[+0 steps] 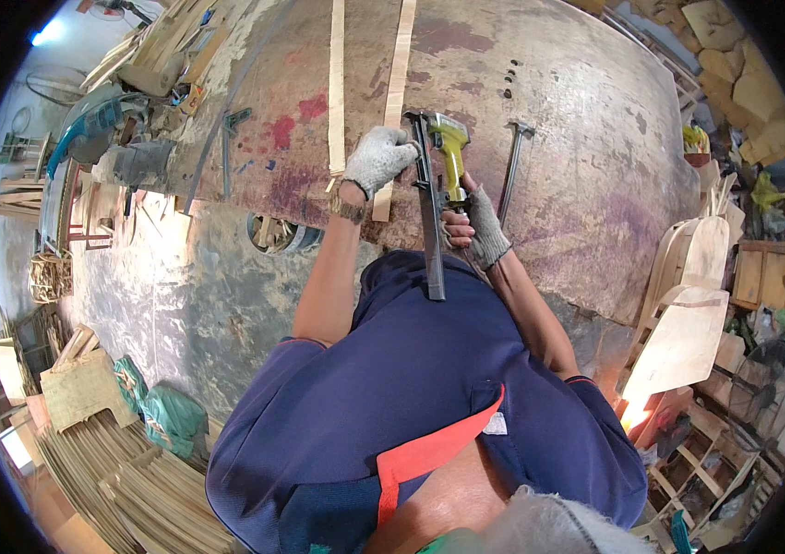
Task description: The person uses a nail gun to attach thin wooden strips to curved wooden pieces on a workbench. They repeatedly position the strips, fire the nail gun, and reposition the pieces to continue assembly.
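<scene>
My right hand [482, 226], in a fingerless grey glove, grips the handle of a yellow-green nail gun [452, 152]. The gun's long black magazine [431, 226] points back toward my body. Beside the gun's front end is my left hand [379, 159], in a pale knit glove, with its fingers curled closed. What those fingers hold, if anything, is hidden. Two thin wooden strips [399, 65] run away from me across the worktable [586, 148], and my left hand lies over their near part. A hammer [514, 166] lies on the table to the right of the gun.
On the table's left lies a metal bar tool [228, 152]. A round container of wood offcuts [272, 233] stands at the table's near edge. Cut wooden panels [678, 342] lean at the right. Stacked strips [125, 480] lie at the lower left, near a green bag [173, 420].
</scene>
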A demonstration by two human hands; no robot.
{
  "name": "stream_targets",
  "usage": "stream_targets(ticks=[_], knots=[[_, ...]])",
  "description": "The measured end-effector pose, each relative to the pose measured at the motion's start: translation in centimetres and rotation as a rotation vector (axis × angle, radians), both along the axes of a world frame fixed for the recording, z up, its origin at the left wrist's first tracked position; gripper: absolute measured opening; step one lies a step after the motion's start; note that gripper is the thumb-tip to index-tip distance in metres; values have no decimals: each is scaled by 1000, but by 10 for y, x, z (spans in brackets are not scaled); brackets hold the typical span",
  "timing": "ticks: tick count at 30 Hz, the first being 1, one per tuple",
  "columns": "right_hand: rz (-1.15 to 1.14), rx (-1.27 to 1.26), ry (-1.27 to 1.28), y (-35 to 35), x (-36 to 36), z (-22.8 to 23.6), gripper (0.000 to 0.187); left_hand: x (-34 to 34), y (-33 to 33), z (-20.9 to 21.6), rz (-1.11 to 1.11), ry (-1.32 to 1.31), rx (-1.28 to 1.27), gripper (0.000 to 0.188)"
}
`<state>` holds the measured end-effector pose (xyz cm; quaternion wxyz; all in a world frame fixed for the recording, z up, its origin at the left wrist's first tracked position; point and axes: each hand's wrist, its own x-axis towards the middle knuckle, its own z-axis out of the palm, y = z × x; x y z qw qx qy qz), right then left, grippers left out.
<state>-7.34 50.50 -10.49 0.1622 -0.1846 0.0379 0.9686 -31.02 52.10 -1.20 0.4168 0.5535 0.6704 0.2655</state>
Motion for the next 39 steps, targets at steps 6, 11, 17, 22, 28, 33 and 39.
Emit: stream_targets(ticks=[6, 11, 17, 22, 28, 33, 39], knots=[[-37, 6, 6, -3, 1, 4, 66, 4, 5, 1, 29, -95, -10, 28], [-58, -14, 27, -5, -2, 9, 68, 1, 10, 2, 28, -328, -54, 23], [-68, -14, -14, -10, -8, 17, 66, -5, 2, -2, 92, -583, -126, 20], [-85, 110, -157, -9, -14, 28, 62, -4, 0, 11, 42, -229, -1, 21], [-149, 255, -346, -3, -16, 49, 62, -2, 7, 29, -33, -90, 171, 20], [-206, 338, -329, -6, -15, 57, 66, 6, 5, 49, -123, -34, 347, 18], [-205, 297, -238, -5, -6, 42, 69, 20, 5, 79, -160, 62, 292, 28]])
